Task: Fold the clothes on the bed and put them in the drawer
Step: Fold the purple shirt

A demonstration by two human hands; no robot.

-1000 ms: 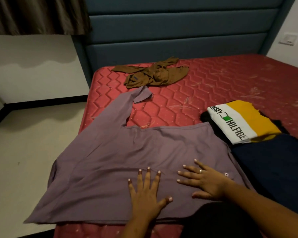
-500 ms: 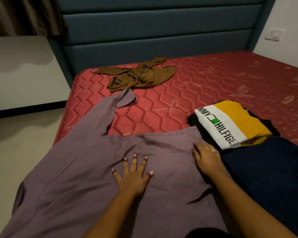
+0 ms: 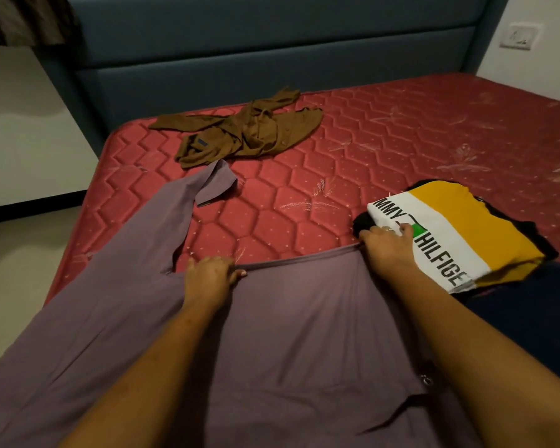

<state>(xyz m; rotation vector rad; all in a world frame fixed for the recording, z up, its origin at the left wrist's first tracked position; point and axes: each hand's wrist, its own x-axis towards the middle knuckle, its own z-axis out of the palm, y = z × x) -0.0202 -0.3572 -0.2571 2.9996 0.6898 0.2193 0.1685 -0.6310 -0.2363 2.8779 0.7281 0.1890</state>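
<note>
A mauve shirt [image 3: 291,318] lies spread across the near part of the red mattress [image 3: 385,150], one sleeve [image 3: 175,218] stretching up and left. My left hand [image 3: 210,276] grips the shirt's far edge near the sleeve. My right hand [image 3: 388,247] grips the same edge at its right end, right beside the folded stack. A folded yellow and white shirt [image 3: 450,234] sits on top of dark folded clothes [image 3: 524,315] at the right. A crumpled brown shirt [image 3: 246,130] lies near the headboard.
A blue padded headboard [image 3: 272,50] backs the bed. Pale floor [image 3: 23,253] runs along the left side of the mattress. A wall socket [image 3: 519,35] sits at the upper right. No drawer is in view.
Both hands left the flat of the shirt, slid forward to its far edge, and their fingers curled round it. The view moved closer to the bed.
</note>
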